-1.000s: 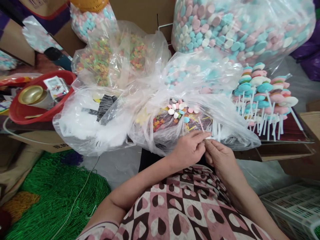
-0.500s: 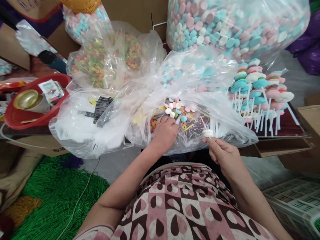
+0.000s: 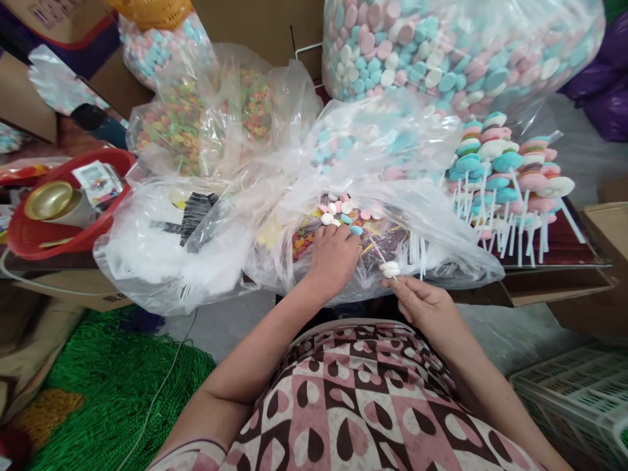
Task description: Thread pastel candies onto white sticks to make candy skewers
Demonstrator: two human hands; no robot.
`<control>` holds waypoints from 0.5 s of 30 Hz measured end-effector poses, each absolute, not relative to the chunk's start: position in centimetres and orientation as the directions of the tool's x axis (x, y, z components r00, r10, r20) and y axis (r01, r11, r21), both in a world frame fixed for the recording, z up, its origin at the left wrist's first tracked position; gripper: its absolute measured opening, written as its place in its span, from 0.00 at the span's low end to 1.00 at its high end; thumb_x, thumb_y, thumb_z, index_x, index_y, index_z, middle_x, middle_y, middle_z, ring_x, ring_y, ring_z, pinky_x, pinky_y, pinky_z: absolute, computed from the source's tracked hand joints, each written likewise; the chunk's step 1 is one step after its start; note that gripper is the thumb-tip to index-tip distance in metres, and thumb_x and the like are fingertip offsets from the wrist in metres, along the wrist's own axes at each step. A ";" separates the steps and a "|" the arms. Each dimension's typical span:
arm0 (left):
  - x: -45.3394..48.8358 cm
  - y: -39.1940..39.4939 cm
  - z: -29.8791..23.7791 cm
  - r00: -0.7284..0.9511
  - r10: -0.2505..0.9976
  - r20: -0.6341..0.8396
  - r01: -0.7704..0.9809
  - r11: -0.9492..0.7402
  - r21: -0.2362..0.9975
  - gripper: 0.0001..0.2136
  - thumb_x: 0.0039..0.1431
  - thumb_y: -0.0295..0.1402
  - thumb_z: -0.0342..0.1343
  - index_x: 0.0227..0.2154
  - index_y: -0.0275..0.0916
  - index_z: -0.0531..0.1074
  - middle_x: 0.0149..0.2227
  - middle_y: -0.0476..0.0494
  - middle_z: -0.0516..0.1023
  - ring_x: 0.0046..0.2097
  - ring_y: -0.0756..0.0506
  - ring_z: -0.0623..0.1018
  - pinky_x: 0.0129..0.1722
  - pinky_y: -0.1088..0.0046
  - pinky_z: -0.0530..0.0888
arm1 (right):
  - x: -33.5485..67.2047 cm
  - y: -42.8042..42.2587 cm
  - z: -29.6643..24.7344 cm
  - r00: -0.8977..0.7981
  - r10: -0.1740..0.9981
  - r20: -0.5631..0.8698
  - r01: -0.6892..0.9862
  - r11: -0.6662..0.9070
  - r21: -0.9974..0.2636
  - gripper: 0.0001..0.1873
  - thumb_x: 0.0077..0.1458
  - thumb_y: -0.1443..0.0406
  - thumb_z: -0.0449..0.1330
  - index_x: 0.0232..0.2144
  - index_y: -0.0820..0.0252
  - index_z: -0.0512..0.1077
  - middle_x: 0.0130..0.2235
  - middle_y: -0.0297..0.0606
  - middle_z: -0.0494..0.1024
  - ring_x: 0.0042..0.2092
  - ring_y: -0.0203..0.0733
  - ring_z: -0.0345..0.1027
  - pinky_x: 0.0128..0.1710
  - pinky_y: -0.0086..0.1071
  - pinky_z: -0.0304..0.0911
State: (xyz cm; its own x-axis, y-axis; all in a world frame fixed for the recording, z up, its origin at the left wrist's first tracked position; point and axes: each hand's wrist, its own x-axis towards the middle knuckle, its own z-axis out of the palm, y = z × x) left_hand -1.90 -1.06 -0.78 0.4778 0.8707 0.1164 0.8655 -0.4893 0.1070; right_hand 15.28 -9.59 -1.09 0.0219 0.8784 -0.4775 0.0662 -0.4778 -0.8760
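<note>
My left hand (image 3: 333, 258) has moved to the candies (image 3: 343, 212) just left of the candy stick (image 3: 391, 268), its grasp hidden, while my right hand (image 3: 422, 304) pinches that stick, which points away from me.

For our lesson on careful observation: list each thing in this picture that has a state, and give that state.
Left hand, palm down on loose pastel candy discs.
Right hand, pinching thin white stick threaded with white discs.
Large clear plastic bag of pastel discs, bulging full.
Finished candy sticks, stacked in a pile.
Red plastic basin, holding a round gold object.
</note>
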 end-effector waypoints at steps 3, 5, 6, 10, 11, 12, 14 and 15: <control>-2.0 -1.1 -0.9 0.496 0.858 0.136 0.850 -0.511 0.126 0.09 0.64 0.33 0.50 0.35 0.37 0.74 0.40 0.39 0.73 0.46 0.39 0.69 0.46 0.60 0.62 | 15.3 -9.5 -1.2 0.019 0.879 -0.477 0.070 -0.477 -0.876 0.26 0.47 0.44 0.64 0.32 0.61 0.75 0.16 0.24 0.52 0.20 0.30 0.43 0.20 0.28 0.35; -2.1 -1.0 -1.2 0.474 0.862 0.178 0.842 -0.503 0.194 0.08 0.64 0.33 0.51 0.33 0.38 0.74 0.39 0.40 0.74 0.46 0.40 0.69 0.46 0.61 0.63 | 15.4 -9.5 -1.2 0.028 0.884 -0.466 0.080 -0.466 -0.881 0.25 0.47 0.44 0.64 0.32 0.61 0.75 0.16 0.25 0.53 0.19 0.30 0.43 0.19 0.28 0.36; -2.2 -0.8 -1.3 0.448 0.870 0.204 0.833 -0.489 0.256 0.08 0.63 0.33 0.52 0.32 0.38 0.74 0.38 0.41 0.74 0.46 0.41 0.70 0.47 0.62 0.63 | 15.4 -9.5 -1.2 0.034 0.888 -0.459 0.083 -0.460 -0.884 0.25 0.48 0.45 0.64 0.32 0.61 0.76 0.16 0.25 0.54 0.19 0.30 0.44 0.19 0.28 0.36; -2.5 -0.3 -1.4 0.265 0.920 0.289 0.618 -0.392 0.681 0.04 0.59 0.32 0.56 0.34 0.39 0.75 0.39 0.45 0.77 0.45 0.45 0.73 0.48 0.66 0.65 | 15.5 -9.6 -0.8 0.067 0.903 -0.425 0.061 -0.429 -0.901 0.25 0.49 0.46 0.63 0.34 0.62 0.76 0.16 0.26 0.54 0.19 0.30 0.45 0.19 0.28 0.36; -2.5 -0.1 -1.4 0.210 0.941 0.267 0.493 -0.338 0.802 0.05 0.59 0.33 0.57 0.34 0.39 0.75 0.38 0.46 0.77 0.43 0.46 0.74 0.47 0.68 0.67 | 15.4 -9.6 -0.6 0.068 0.906 -0.417 0.052 -0.421 -0.906 0.25 0.50 0.46 0.63 0.34 0.62 0.76 0.16 0.26 0.54 0.19 0.30 0.45 0.19 0.28 0.36; -2.5 0.0 -1.4 0.164 0.962 0.219 0.341 -0.263 0.903 0.05 0.58 0.34 0.57 0.34 0.39 0.75 0.37 0.47 0.78 0.41 0.48 0.74 0.45 0.70 0.68 | 15.4 -9.7 -0.4 0.061 0.909 -0.413 0.046 -0.415 -0.908 0.24 0.50 0.46 0.62 0.35 0.62 0.76 0.16 0.26 0.54 0.19 0.30 0.44 0.19 0.28 0.36; -2.3 0.1 -1.5 0.129 0.989 0.079 0.016 -0.081 0.997 0.08 0.56 0.37 0.60 0.33 0.39 0.74 0.34 0.49 0.78 0.36 0.50 0.75 0.40 0.72 0.69 | 15.3 -9.8 0.1 0.028 0.908 -0.418 0.041 -0.418 -0.907 0.24 0.51 0.46 0.61 0.35 0.62 0.76 0.16 0.26 0.54 0.19 0.30 0.43 0.19 0.28 0.35; -2.1 0.1 -1.6 0.133 0.991 0.021 -0.118 -0.005 0.993 0.09 0.54 0.38 0.62 0.32 0.38 0.74 0.33 0.49 0.77 0.35 0.51 0.74 0.39 0.73 0.69 | 15.2 -9.8 0.4 0.007 0.905 -0.425 0.042 -0.425 -0.904 0.24 0.52 0.46 0.61 0.35 0.62 0.76 0.16 0.26 0.54 0.19 0.30 0.43 0.19 0.28 0.35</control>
